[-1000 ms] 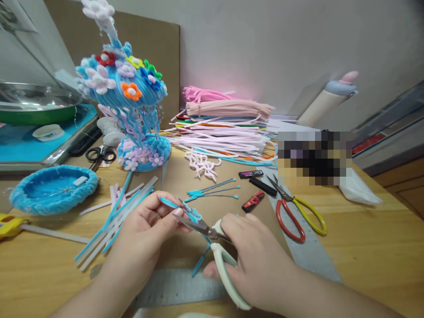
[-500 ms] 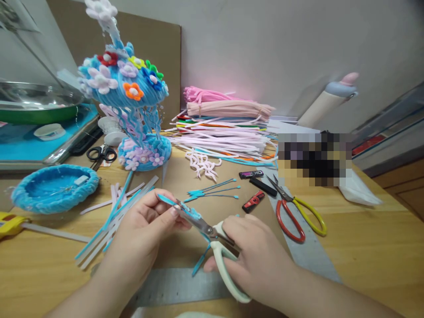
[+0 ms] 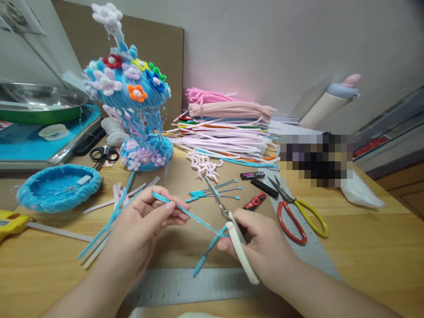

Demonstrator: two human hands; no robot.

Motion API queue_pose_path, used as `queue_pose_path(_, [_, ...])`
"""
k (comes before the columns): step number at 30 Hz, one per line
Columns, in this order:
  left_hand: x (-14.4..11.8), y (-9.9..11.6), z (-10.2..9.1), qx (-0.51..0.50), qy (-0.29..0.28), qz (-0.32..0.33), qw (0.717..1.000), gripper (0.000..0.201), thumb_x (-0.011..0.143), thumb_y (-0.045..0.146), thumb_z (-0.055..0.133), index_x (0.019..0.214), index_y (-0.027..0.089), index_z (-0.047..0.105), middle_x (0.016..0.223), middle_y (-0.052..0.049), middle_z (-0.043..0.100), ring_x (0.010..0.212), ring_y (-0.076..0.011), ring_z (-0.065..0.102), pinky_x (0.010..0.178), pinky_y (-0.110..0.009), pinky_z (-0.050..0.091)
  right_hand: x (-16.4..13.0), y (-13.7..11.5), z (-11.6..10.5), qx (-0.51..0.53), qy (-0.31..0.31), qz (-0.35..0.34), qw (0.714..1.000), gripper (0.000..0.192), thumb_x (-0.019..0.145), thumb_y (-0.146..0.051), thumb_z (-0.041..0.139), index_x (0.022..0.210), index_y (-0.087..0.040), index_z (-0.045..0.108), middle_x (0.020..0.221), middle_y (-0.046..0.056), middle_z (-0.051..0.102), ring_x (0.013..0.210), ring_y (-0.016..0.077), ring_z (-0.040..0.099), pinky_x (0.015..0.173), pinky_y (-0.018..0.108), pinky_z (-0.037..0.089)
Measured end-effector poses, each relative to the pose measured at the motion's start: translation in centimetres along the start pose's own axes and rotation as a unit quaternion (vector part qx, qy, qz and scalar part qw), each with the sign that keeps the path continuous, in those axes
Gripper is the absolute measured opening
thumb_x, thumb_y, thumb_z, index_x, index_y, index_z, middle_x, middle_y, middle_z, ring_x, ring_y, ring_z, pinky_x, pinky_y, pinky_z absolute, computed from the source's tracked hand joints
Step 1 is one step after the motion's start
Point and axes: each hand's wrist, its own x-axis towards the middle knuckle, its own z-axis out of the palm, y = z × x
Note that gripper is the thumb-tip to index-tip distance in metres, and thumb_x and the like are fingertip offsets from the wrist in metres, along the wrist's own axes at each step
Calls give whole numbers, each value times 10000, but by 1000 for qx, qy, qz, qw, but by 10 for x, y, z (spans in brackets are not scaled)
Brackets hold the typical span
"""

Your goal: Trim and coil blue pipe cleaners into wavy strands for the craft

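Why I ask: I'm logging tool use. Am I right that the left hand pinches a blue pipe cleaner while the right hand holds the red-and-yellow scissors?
Not quite. In the head view the right hand holds white-handled scissors; the red-and-yellow scissors lie on the table. The left hand does pinch the blue pipe cleaner.

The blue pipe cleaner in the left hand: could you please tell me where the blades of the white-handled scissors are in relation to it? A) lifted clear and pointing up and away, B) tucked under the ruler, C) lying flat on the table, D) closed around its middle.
A: the right hand holds the white-handled scissors with blades raised towards the wall, off the blue pipe cleaner pinched by the left hand.
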Motion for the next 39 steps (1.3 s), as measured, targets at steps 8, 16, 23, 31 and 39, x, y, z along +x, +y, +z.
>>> queue_pose_path(8, [3,1,0,16,31,7,999,196,693,241,722,769,182,551,689,7,702,598,-135,660,621,-233,550,2,-8,3,250,-59,106,961,146,677,-297,644,714,-186,557,615,-21,544,539,103,456,493,220,367])
queue_pose_path(16, [5,-1,2,5,38,-1,999,192,711,251,717,771,177,551,666,7,680,594,-133,653,606,-227,545,7,-6,5,406,-153,197,879,146,616,-221,627,712,-172,528,553,-34,546,449,89,474,405,198,366])
queue_pose_path(23, [3,-2,5,-22,-15,-42,999,193,671,214,766,830,175,663,685,0,681,620,-122,656,622,-205,554,7,-6,3,454,-175,210,848,184,603,-243,637,709,-169,506,541,-38,552,452,98,504,422,205,392])
queue_pose_path(31, [2,-1,2,-28,16,-18,999,157,637,251,802,735,183,701,675,15,681,602,-120,667,613,-192,568,5,-9,-3,386,-184,157,890,309,686,-450,605,734,-191,445,574,-37,489,485,101,449,450,232,353])
queue_pose_path(39, [5,2,-2,5,49,28,998,176,664,269,782,775,172,687,696,1,701,648,-131,679,643,-189,567,3,-5,-20,-149,52,-102,982,288,696,-390,661,803,-206,468,794,18,542,719,197,456,651,319,279])
